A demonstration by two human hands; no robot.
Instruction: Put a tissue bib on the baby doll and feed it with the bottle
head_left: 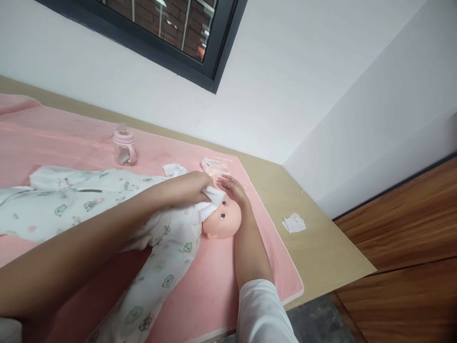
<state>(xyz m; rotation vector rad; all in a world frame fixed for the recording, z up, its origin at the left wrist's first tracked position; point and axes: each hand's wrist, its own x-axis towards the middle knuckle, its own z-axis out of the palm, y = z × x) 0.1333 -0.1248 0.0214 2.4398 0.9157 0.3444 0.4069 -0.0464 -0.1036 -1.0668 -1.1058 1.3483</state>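
A baby doll (223, 224) lies on its back with its head toward the right, dressed in a white outfit (167, 228) printed with green animals. My left hand (198, 186) is closed on a white tissue (213, 196) and presses it against the lower part of the doll's face, so the mouth is hidden. Along the far side of the doll's head rests my right hand (233, 189), its fingers extended and lightly bent, nothing gripped in them. A clear plastic packet (215, 166) lies just beyond both hands.
A pink mat (210, 267) covers much of the wooden table (274, 190). A baby bottle with a pink collar and handle (124, 147) stands at the back left. A crumpled white tissue (294, 222) sits on bare wood at right. A dark-framed window (210, 71) is in the wall behind.
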